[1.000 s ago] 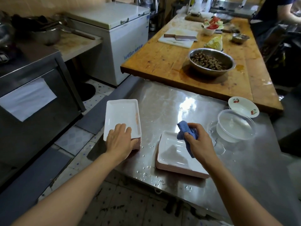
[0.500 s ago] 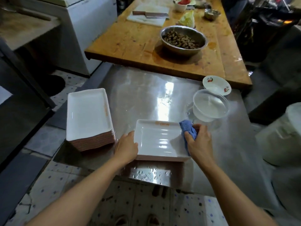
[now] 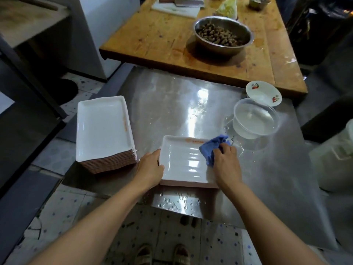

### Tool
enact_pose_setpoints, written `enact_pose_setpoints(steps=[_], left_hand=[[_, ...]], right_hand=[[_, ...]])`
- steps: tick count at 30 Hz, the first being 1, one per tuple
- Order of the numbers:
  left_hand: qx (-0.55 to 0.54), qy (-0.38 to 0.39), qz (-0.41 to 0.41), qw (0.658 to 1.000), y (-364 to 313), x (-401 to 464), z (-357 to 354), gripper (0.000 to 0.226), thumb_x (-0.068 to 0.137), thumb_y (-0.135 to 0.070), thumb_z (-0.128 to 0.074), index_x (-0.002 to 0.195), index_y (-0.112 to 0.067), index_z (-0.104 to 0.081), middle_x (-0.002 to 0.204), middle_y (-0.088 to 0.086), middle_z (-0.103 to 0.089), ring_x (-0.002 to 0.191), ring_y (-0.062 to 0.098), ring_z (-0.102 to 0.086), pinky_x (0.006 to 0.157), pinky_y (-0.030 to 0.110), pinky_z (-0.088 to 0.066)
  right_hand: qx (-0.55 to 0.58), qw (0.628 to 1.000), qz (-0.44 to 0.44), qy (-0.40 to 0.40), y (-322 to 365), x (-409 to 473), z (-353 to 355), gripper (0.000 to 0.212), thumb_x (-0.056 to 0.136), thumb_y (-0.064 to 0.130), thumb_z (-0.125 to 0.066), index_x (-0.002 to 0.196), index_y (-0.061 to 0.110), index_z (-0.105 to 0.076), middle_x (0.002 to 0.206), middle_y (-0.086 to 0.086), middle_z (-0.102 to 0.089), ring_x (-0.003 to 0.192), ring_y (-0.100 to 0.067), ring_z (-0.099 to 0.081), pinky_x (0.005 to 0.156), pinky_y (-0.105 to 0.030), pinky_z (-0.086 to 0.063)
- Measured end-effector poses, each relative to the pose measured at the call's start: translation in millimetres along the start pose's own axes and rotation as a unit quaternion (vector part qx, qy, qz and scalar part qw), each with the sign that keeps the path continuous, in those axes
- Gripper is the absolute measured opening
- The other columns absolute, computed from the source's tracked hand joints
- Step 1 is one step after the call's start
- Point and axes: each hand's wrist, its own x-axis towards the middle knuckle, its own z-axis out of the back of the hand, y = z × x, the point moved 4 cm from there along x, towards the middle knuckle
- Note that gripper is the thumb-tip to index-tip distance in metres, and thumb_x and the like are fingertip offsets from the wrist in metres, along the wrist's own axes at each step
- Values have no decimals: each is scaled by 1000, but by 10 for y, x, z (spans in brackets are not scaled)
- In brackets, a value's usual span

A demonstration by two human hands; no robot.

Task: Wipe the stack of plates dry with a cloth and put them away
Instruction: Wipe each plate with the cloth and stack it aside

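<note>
Steel table [image 3: 172,104]: left hand [image 3: 150,169] grips the near plate [image 3: 183,163] by its edge; right hand [image 3: 225,161] presses a bunched cloth [image 3: 212,148] into it, the stack [image 3: 104,131] just left.

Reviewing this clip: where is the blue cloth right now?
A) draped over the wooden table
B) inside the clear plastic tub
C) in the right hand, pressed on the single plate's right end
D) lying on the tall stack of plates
C: the right hand grips the blue cloth against the right end of the single plate, which the left hand steadies.
</note>
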Motion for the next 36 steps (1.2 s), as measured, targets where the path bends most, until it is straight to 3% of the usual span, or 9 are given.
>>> enact_pose_setpoints(steps=[5,8,14,18,21,24,28,33,36], left_hand=[[4,17,-5,1000,28,-3,-25,51,84,-15,-50,132,-32,-45,123,5,-55,109,30,-54,93,43,-45],[0,25,-6,1000,38,-8,-36,52,86,-17,-49,134,-34,-41,124,4,-52,105,29,-55,91,42,-46],[-22,33,-13,999,63,0,-55,53,88,-17,-51,138,-28,-38,120,10,-50,102,33,-55,89,43,-46],[-27,33,-8,999,81,-4,-32,37,89,-20,-53,125,-24,-47,99,6,-47,88,30,-56,77,37,-46],[-148,60,12,987,128,5,-51,25,91,-12,-52,114,-20,-53,85,8,-49,65,27,-61,58,33,-50],[-304,104,70,944,205,13,-66,48,94,1,-42,130,-29,-48,70,4,-58,42,11,-56,43,23,-47],[-342,111,103,928,252,42,-43,62,90,8,-36,134,-36,-43,75,6,-63,51,14,-57,43,23,-47],[-246,48,64,966,153,69,-51,47,91,-11,-49,133,-31,-50,104,11,-68,86,21,-65,82,35,-54],[-152,26,57,986,89,66,-60,55,85,-16,-54,135,-38,-46,108,10,-67,95,30,-63,85,36,-52]], right_hand=[[67,996,-31,-42,156,116,-62,23,90,8,-49,109,-1,-59,120,-18,-46,106,-30,-43,72,-29,-32],[86,996,8,-36,424,144,-155,27,88,6,-51,113,3,-57,124,-17,-43,109,-32,-42,82,-36,-39],[125,984,125,0,994,321,-242,31,80,9,-63,110,3,-63,121,-18,-46,102,-33,-44,77,-34,-38],[153,976,150,26,1069,334,-237,29,80,7,-64,109,3,-65,121,-17,-49,101,-34,-48,83,-34,-39],[171,970,163,60,1021,239,-191,27,83,11,-64,109,4,-67,122,-16,-53,106,-33,-49,88,-29,-37],[171,963,177,108,1000,60,-161,27,83,14,-62,109,8,-68,122,-14,-53,108,-30,-48,87,-24,-35],[154,957,184,166,956,-216,-181,34,89,13,-53,121,14,-62,129,-9,-49,116,-26,-43,99,-30,-34],[90,964,205,140,919,-428,-181,29,93,21,-51,121,19,-55,134,-4,-43,111,-25,-40,93,-33,-36],[76,975,178,109,770,-480,-130,27,91,22,-52,117,20,-58,130,-3,-48,109,-25,-43,89,-32,-35]])
